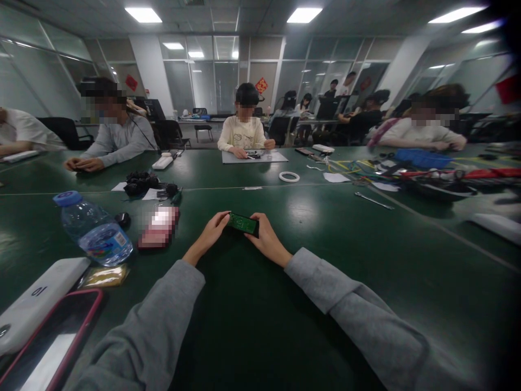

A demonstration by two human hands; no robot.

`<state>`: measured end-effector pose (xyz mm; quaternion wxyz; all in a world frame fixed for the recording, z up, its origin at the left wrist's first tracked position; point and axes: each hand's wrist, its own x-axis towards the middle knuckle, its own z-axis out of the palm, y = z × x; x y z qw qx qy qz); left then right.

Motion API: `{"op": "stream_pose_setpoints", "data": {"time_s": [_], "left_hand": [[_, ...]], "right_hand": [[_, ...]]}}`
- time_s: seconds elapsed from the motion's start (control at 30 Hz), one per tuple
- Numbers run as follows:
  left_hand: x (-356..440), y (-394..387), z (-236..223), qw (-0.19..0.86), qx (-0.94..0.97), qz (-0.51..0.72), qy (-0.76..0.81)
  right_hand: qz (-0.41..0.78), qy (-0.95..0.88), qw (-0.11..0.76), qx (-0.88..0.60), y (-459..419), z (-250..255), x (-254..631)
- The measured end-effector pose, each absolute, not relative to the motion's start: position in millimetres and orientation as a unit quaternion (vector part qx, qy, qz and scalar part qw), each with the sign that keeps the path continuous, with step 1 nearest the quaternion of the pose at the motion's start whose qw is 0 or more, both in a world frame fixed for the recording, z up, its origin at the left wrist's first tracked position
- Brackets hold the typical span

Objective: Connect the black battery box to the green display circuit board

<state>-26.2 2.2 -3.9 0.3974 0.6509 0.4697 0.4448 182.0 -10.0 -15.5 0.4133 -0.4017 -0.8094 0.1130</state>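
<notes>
Between my two hands is a small green circuit board (243, 222) with a dark edge, raised over the green table and tilted towards me. My left hand (212, 232) grips its left end, thumb on top. At the opposite end, my right hand (267, 237) has its fingers wrapped round the dark corner. The fingers beneath the board are partly hidden. Fine parts on its face are too small to make out.
To the left stand a tilted water bottle (103, 233), a pink phone (158, 231), a white case (44, 298), a small yellow packet (106, 275) and a red-edged phone (57, 342). A white ring (288, 177) and a wrench (373, 201) lie ahead. Several people sit around.
</notes>
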Motion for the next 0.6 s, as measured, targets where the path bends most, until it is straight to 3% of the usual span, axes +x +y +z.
{"op": "stream_pose_setpoints", "data": {"time_s": [0.6], "left_hand": [[-29.0,2.5,-8.4,0.429,0.652,0.444,0.441]], "right_hand": [[0.298,-0.753,0.429,-0.401,-3.2,-16.2,184.6]]}}
